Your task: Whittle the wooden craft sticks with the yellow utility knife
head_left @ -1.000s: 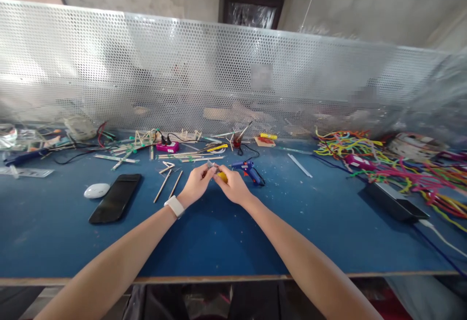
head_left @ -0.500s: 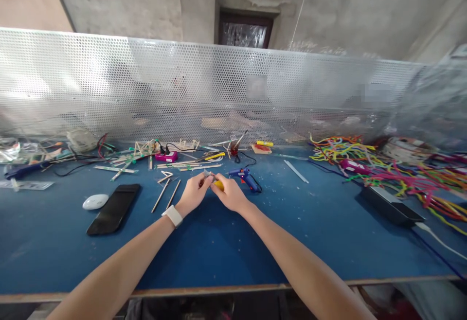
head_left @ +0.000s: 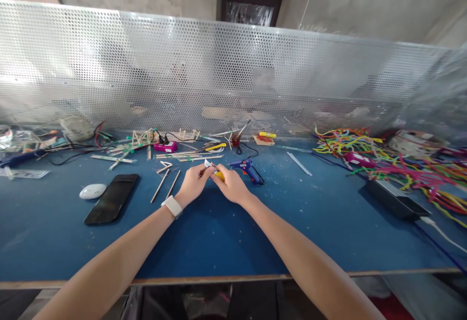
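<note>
My left hand (head_left: 194,182) is closed, thumb against fingers, at a small white piece (head_left: 208,163) that looks thin and flat. Against it, my right hand (head_left: 232,184) is wrapped round a small yellow object (head_left: 220,175); its kind is mostly hidden by the fingers. Both hands meet above the blue table. Just beyond my right hand lies a blue glue gun (head_left: 248,170). Two thin wooden sticks (head_left: 159,186) and a small stick triangle (head_left: 164,167) lie left of my left hand.
A black phone (head_left: 112,199) and white mouse (head_left: 92,191) lie at the left. Behind are a magenta power strip (head_left: 165,146), a yellow cutter knife (head_left: 216,147) and more sticks. Colourful pipe cleaners (head_left: 346,145) and a black box (head_left: 396,200) are at the right. A perforated metal screen (head_left: 156,72) borders the back.
The view has tipped downward, and the exit sign has left the picture. The white piece shows more clearly above my left fingertips. Both hands stay together.
</note>
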A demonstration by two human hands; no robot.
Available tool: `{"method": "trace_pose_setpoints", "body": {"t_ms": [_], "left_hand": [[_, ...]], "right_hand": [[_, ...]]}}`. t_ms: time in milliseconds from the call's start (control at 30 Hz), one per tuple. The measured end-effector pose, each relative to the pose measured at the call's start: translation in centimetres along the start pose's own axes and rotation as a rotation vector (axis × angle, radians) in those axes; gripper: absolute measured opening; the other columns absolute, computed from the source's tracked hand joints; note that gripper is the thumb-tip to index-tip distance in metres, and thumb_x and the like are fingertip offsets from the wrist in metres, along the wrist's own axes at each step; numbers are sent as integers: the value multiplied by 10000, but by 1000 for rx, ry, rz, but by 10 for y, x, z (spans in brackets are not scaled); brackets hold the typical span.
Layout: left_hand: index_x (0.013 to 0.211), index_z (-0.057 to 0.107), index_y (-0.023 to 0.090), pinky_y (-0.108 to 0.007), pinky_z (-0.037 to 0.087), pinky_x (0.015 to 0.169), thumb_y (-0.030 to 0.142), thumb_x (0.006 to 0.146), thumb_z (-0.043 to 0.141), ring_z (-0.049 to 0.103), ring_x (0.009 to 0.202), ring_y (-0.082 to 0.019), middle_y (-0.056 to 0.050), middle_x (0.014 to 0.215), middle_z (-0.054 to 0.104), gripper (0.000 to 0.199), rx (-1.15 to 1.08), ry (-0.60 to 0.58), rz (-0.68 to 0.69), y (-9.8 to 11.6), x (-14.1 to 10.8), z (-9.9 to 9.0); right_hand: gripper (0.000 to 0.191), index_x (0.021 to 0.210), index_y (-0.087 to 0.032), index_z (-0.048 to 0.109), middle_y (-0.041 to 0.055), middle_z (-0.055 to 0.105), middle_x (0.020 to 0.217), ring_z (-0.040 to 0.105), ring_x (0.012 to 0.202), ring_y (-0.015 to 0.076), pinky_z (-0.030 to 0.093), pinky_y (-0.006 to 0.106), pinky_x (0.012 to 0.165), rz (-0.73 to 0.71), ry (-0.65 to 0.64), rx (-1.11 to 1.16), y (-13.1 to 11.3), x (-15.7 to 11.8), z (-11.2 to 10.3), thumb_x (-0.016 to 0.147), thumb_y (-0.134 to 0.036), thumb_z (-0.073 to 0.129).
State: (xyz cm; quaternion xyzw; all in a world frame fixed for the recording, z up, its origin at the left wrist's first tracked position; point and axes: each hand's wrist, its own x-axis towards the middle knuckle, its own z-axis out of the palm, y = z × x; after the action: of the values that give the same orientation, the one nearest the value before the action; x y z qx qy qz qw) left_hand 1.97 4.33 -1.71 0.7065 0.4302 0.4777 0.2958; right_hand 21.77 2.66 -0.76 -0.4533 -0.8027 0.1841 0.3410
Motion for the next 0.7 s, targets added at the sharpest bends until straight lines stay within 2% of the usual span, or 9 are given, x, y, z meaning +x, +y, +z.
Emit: {"method": "trace_pose_setpoints", "body": {"t_ms": [100,233,433,700], "left_hand": [[725,640,198,-300,326,624,706,1024,628,473,647,-158,-2,653,571,590,0,17,-38,0,0,1],[708,613,201,-310,291,617,672,1025,615,438,636,-150,6,644,537,568,8,26,-75,1,0,1],[775,638,205,-304,320,622,691,1035,635,468,644,-158,3,671,579,551,34,0,-59,5,-2,-1],[700,602,207,-305,290,600,721,1023,636,428,623,-148,1,641,540,608,2,6,-53,2,-1,2]], "right_hand": [[124,1166,-250,655,41,791,895,764,797,280,398,318,724,5,14,-4,0,0,1,1180,-367,617],[161,1117,-262,634,17,753,825,715,713,259,401,319,695,12,38,39,-1,-1,3,1184,-405,606],[216,1226,-239,707,19,766,846,718,712,248,434,317,699,-14,-2,72,0,-1,0,1191,-424,602],[297,1269,-219,735,26,786,870,731,749,248,462,319,720,-12,-23,76,3,0,-2,1201,-476,603]]}}
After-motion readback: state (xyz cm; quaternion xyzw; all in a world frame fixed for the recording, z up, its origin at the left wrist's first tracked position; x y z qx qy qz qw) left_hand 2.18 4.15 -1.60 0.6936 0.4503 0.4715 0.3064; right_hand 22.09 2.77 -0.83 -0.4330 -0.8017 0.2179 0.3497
